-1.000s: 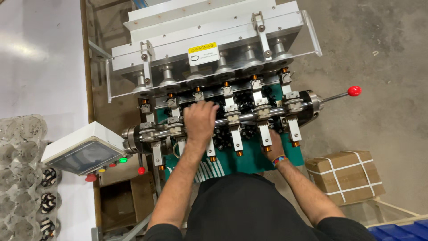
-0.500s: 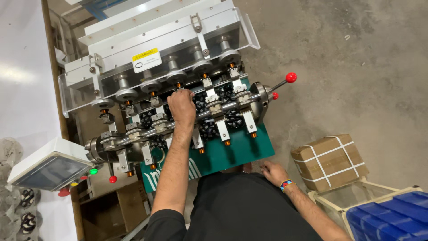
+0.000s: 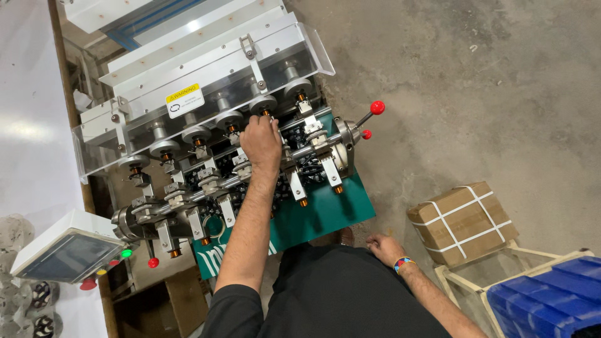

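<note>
Up front, left hand [image 3: 261, 143] reaches into winding machine [image 3: 219, 119]; right hand [image 3: 383, 247] hangs low.

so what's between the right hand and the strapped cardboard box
In the head view, only bare concrete floor lies between the right hand and the strapped cardboard box; the green machine base ends left of that gap.

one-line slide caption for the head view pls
Left hand reaches into a multi-spindle winding machine on its green base; right hand hangs low beside a strapped cardboard box.
</note>
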